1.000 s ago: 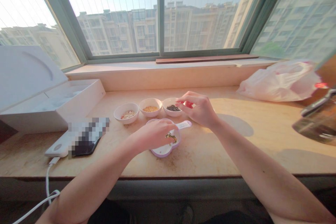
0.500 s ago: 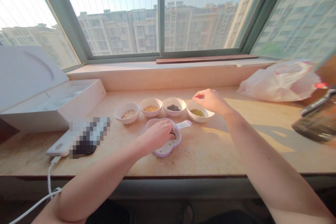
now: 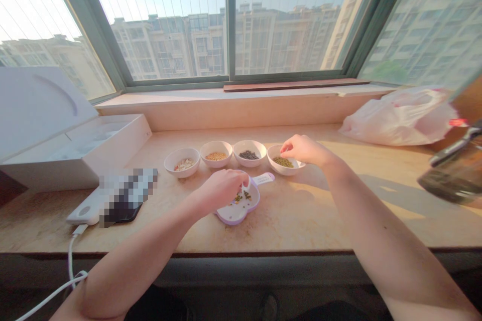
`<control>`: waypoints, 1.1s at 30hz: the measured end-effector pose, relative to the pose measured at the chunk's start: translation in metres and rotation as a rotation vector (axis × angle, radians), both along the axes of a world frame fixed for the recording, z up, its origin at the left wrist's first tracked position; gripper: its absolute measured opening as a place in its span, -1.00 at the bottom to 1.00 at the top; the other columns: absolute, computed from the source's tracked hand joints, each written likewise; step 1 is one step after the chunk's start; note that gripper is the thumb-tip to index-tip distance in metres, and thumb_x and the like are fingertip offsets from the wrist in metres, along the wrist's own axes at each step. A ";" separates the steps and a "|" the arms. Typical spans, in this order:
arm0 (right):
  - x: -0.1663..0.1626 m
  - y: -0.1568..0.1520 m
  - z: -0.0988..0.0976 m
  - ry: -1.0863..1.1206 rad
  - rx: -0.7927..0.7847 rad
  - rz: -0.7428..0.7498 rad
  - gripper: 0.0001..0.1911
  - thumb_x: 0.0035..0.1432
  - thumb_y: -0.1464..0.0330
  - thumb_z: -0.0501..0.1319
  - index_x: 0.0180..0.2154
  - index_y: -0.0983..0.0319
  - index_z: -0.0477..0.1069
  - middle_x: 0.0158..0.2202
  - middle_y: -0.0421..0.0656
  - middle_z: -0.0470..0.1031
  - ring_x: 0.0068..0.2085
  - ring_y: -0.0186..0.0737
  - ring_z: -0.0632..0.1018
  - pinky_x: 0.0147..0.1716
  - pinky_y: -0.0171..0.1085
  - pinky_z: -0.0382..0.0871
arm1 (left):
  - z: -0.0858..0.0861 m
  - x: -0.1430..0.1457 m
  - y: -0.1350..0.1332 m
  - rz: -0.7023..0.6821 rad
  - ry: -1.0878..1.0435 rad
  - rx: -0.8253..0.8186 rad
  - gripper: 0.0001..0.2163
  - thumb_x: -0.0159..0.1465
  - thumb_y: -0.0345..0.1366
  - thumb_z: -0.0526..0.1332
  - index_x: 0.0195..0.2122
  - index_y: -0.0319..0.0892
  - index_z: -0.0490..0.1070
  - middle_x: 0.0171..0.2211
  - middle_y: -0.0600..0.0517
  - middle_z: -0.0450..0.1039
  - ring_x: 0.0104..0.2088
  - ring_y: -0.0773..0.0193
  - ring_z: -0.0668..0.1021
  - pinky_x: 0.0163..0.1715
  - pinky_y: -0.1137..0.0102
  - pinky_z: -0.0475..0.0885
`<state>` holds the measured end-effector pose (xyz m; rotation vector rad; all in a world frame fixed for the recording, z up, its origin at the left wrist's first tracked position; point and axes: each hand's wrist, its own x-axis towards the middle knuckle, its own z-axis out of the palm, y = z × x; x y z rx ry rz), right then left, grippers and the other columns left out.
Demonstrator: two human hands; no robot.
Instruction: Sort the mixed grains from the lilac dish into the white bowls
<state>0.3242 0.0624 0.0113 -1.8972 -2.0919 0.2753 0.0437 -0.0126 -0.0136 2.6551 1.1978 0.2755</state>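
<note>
My left hand (image 3: 226,186) is over a white, purple-rimmed dish (image 3: 231,219) with a short handle, its fingers bent together in a pinch. Green beans and a few other small bits lie scattered in the dish beneath the fingertips. My right hand (image 3: 303,149) reaches over the rim of a white bowl of green beans (image 3: 283,162), fingertips pressed together; whatever they hold is too small to see. Left of that bowl stand a bowl of dark beans (image 3: 248,154), a bowl of yellow grains (image 3: 216,156) and a bowl of pale flat seeds (image 3: 184,163).
An open white box (image 3: 109,145) is at the left, with a white power bank (image 3: 85,210) and a phone (image 3: 130,213) before it. A white cable (image 3: 70,256) runs off the front edge. At the right are a plastic bag (image 3: 399,118) and a dark transparent container (image 3: 452,175).
My right hand has dropped slightly down and right over the green bean bowl. My left hand has lifted a little and shifted left, uncovering beans in the dish.
</note>
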 end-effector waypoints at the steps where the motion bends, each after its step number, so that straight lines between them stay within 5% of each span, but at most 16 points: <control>1: 0.000 0.000 0.000 -0.004 0.005 0.002 -0.91 0.05 0.37 0.36 -0.40 0.18 0.68 -0.31 -0.08 0.70 -0.33 -0.14 0.64 -0.43 -0.27 0.35 | 0.003 -0.001 0.000 0.013 -0.012 -0.018 -0.73 0.28 -0.53 0.09 -0.20 -0.18 0.57 -0.21 -0.09 0.64 -0.19 0.07 0.63 -0.20 0.31 0.42; 11: -0.014 -0.006 0.004 0.101 0.217 -0.001 -0.78 0.19 0.27 0.26 -0.27 0.20 0.68 -0.25 -0.06 0.70 -0.25 -0.11 0.61 -0.28 -0.23 0.38 | 0.012 -0.005 0.004 0.046 -0.361 -0.161 -0.84 0.30 -0.39 0.17 -0.31 -0.17 0.57 -0.28 -0.03 0.63 -0.26 0.16 0.60 -0.23 0.33 0.44; 15: -0.038 -0.020 0.005 0.324 0.409 0.173 -0.74 0.24 0.23 0.25 -0.23 0.22 0.67 -0.33 -0.11 0.67 -0.37 -0.19 0.55 -0.30 -0.23 0.40 | 0.024 -0.005 0.002 0.013 -0.797 -0.401 -0.94 0.23 -0.32 0.31 -0.32 -0.19 0.52 -0.29 -0.01 0.60 -0.24 0.23 0.60 -0.18 0.35 0.49; 20: -0.068 -0.049 0.002 0.620 0.494 0.437 -0.67 0.32 0.14 0.23 -0.17 0.21 0.66 -0.28 -0.09 0.68 -0.34 -0.23 0.58 -0.33 -0.26 0.46 | 0.036 -0.006 0.000 0.013 -1.246 -0.581 -0.75 0.08 -0.25 0.49 -0.34 -0.21 0.47 -0.32 0.04 0.56 -0.31 0.31 0.59 -0.20 0.37 0.49; 25: -0.088 -0.067 -0.006 0.697 0.490 0.631 -0.70 0.26 0.14 0.35 -0.09 0.16 0.65 -0.28 -0.14 0.64 -0.47 -0.36 0.51 -0.47 -0.34 0.42 | 0.038 -0.005 -0.001 0.047 -1.352 -0.676 -0.71 0.03 -0.30 0.53 -0.36 -0.21 0.44 -0.32 0.08 0.55 -0.29 0.33 0.59 -0.19 0.37 0.49; 33: -0.089 -0.063 -0.011 0.610 0.649 0.621 -0.78 0.32 0.16 0.31 -0.22 0.12 0.69 -0.29 -0.15 0.63 -0.42 -0.32 0.51 -0.41 -0.30 0.42 | 0.028 -0.003 0.002 0.141 -1.300 -0.665 -0.68 0.06 -0.22 0.52 -0.25 -0.19 0.48 -0.28 0.05 0.61 -0.25 0.28 0.63 -0.08 0.28 0.53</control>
